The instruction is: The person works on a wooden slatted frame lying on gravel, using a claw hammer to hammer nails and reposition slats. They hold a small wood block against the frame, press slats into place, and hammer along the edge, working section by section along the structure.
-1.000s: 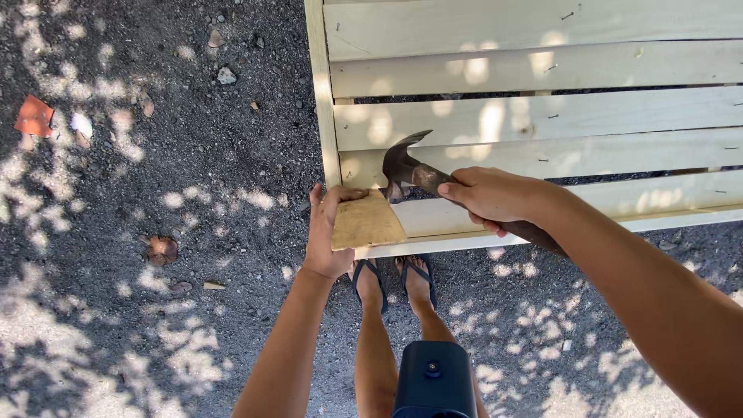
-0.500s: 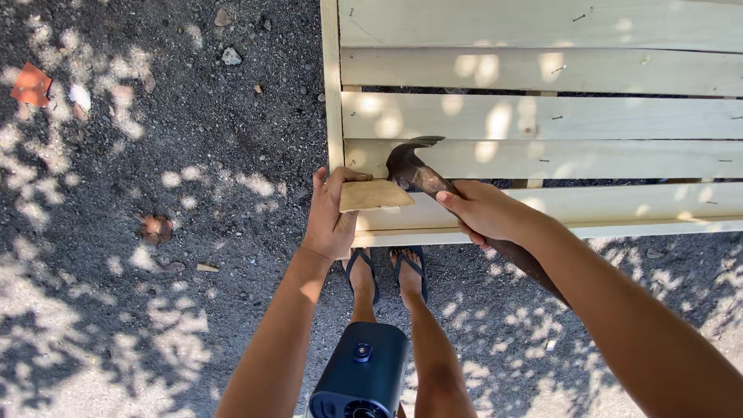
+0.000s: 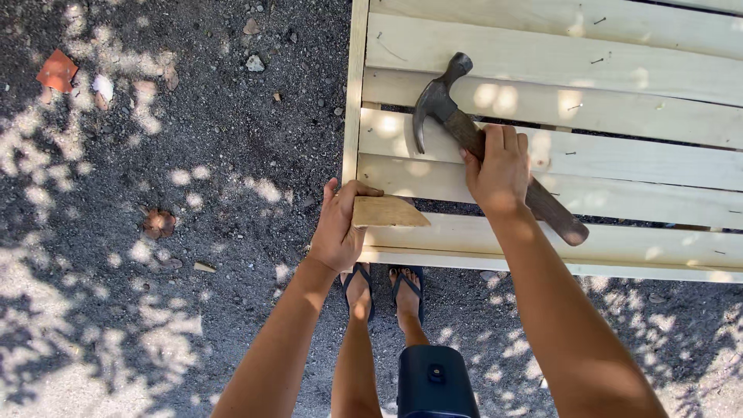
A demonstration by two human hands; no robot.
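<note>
The right hand [image 3: 499, 170] is wrapped around the worn wooden handle of a claw hammer [image 3: 464, 131], its dark steel head raised over the pale slatted pallet [image 3: 542, 101]; the left hand [image 3: 340, 228] pinches a small flat wood wedge [image 3: 387, 213] against the near slats; coarse dark gravel [image 3: 193, 193] lies around.

Dark gravel ground [image 3: 193, 155] lies outdoors, dappled with bright patches of sunlight. Small stones [image 3: 254, 63], a red shard [image 3: 57, 71] and a dry leaf [image 3: 159, 223] are scattered across it.
</note>
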